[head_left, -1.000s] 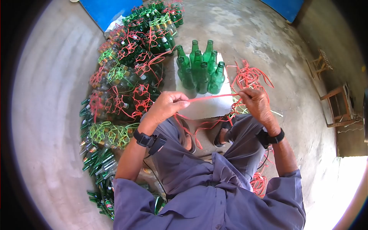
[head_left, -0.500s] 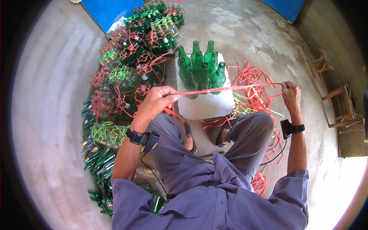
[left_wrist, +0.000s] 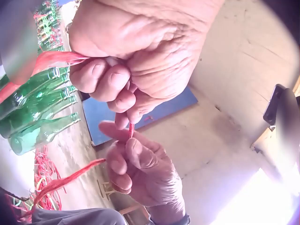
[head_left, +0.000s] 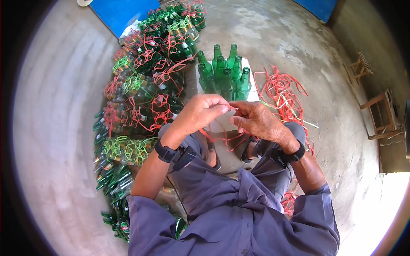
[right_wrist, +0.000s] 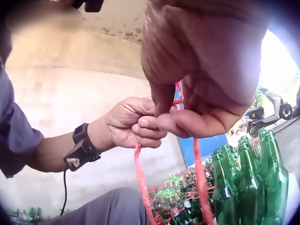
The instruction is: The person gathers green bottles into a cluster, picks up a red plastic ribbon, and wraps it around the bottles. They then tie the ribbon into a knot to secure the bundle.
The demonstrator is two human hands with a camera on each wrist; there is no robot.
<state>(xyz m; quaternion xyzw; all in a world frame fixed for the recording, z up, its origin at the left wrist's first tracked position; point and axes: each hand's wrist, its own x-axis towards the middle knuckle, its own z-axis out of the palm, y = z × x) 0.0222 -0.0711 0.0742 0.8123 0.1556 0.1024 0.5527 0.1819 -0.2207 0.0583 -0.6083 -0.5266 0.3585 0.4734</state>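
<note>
My left hand (head_left: 198, 112) curls its fingers round a red plastic strap (right_wrist: 139, 178), held low over the knees. Close against its fingertips, my right hand (head_left: 261, 121) pinches the same strap between thumb and fingers. In the left wrist view a short taut stretch of strap (left_wrist: 131, 130) joins the two hands, and loose lengths hang away from each. Several green glass bottles (head_left: 243, 83) stand upright in a cluster just beyond the hands, on a white board (head_left: 218, 121) that the hands partly cover in the head view.
A tangled heap of red straps (head_left: 284, 91), with some green ones, lies on the floor to the right. Many bottles bound with red and green straps (head_left: 124, 149) line the left side. Wooden stools (head_left: 378, 113) stand by the right wall.
The right hand first drew out to the right, stretching the strap wide, then came back to meet the left hand above the board's near edge. The bottles have stayed in place.
</note>
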